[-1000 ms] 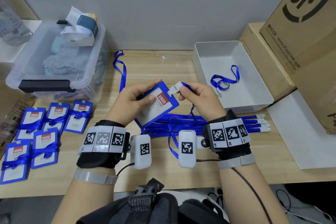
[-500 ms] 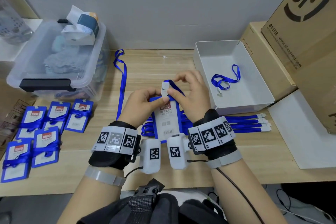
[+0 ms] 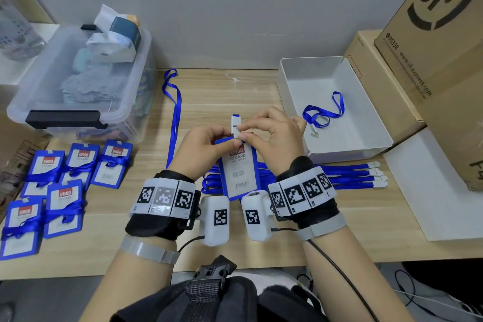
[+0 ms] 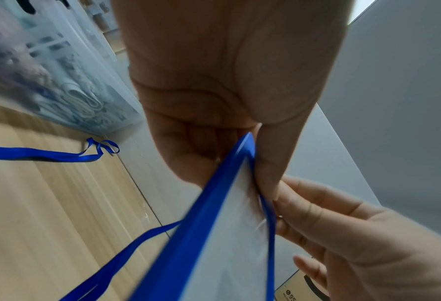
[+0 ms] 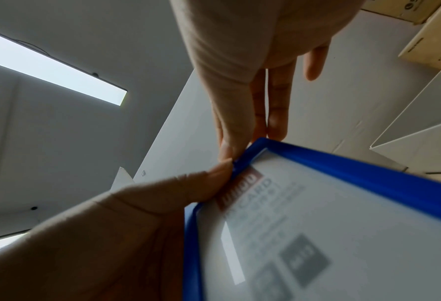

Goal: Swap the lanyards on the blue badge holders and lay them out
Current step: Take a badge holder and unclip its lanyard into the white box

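Over the middle of the desk, the left hand (image 3: 206, 146) pinches the badge holder's (image 3: 239, 170) top edge to keep it upright while the right hand (image 3: 271, 136) pinches the white clip (image 3: 235, 125), probably fastening a lanyard from the pile (image 3: 350, 175) behind.

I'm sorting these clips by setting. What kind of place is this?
Probably an office or stockroom packing desk. A wooden table against a plain wall holds batches of blue badge holders and spare lanyards, with courier cartons and a clear storage bin beside them.
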`<state>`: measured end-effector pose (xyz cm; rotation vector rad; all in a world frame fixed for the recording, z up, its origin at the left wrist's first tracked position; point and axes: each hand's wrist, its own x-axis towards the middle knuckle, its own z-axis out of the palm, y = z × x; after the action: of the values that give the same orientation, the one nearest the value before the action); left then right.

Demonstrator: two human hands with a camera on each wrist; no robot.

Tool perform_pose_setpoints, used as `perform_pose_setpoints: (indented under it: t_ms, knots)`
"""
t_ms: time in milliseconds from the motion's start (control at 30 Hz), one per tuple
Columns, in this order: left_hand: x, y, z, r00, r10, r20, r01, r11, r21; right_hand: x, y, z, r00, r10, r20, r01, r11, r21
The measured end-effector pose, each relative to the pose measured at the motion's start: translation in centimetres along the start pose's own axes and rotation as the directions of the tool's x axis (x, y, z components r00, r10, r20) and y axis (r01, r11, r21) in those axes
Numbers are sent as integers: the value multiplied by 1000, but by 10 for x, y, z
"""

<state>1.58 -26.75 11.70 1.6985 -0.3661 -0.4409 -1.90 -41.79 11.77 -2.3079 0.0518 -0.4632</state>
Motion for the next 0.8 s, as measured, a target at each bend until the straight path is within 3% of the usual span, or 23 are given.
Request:
perform_pose_setpoints:
  t_ms: [167,400,800]
  knots:
    - [-1,0,0,997,5,73,-2,999,-41,0,-2,-1,1000,12,8,-12,999,34]
    - [0,-2,1,997,5,82,-2,999,-39,-1,-5,4,999,25,-27,-21,991,135]
    - [4,-6,5,1000,-5,0,5,1000,-8,5,-6,2,987,147,60,-156,963,218]
